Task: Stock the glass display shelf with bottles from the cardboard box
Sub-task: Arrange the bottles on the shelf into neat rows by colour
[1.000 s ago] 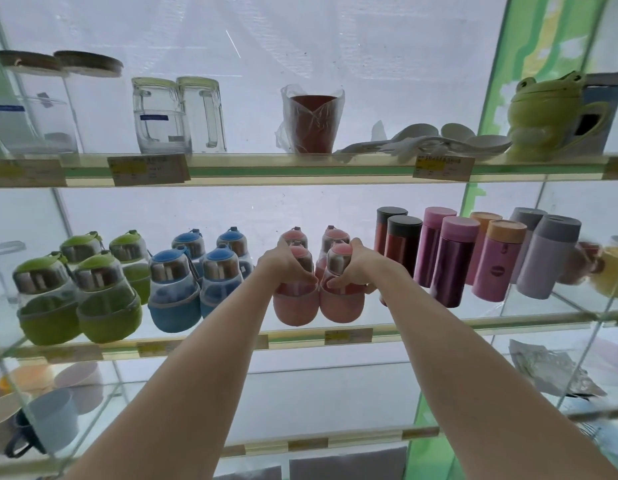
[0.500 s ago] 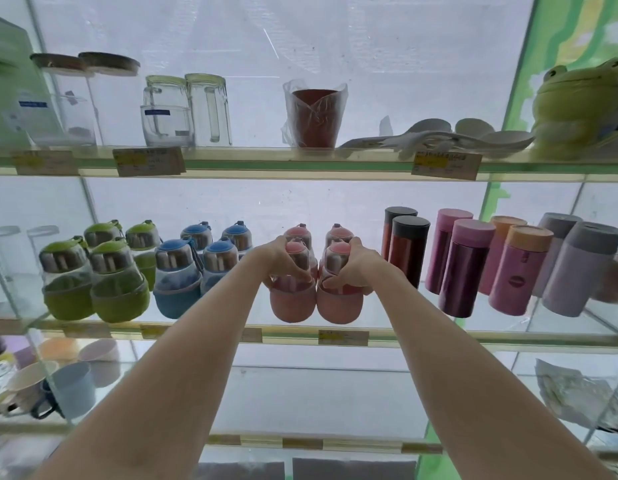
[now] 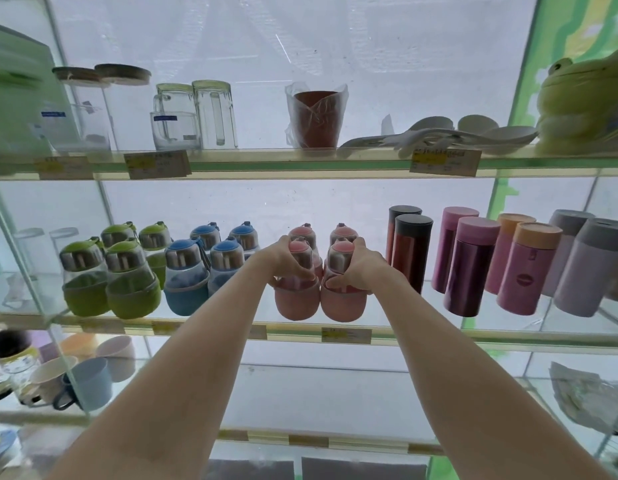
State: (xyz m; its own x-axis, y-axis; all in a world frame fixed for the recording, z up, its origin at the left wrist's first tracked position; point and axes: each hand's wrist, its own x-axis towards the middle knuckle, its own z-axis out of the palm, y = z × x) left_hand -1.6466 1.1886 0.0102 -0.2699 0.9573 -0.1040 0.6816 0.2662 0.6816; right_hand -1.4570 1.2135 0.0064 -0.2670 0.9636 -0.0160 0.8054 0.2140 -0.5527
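Pink bottles fill the middle of the glass shelf [image 3: 421,332], 4 of them in 2 rows. The left hand [image 3: 283,259] curls round the neck of the front left pink bottle [image 3: 295,299], fingers wrapped across the metal collar under its cap. The right hand [image 3: 357,268] grips the front right pink bottle [image 3: 342,303] the same way, thumb and fingers closed round its neck. Both front bottles stand upright on the shelf, touching each other side by side, near the front edge. Just behind them stand 2 more pink bottles [image 3: 342,232], only their caps and shoulders showing.

To the left sit 4 blue bottles [image 3: 186,289] and, further left, 4 green bottles [image 3: 132,292], all upright. To the right stand tall tumblers [image 3: 468,271] in dark red, purple, pink and grey, in pairs. A yellow price label [image 3: 345,335] is stuck on the shelf edge below the pink bottles.

On the shelf above are glass mugs [image 3: 196,116], a wrapped red cup [image 3: 316,117], white spoons [image 3: 456,133] and a green frog [image 3: 584,105]. Mugs [image 3: 89,382] sit on the lower left shelf.
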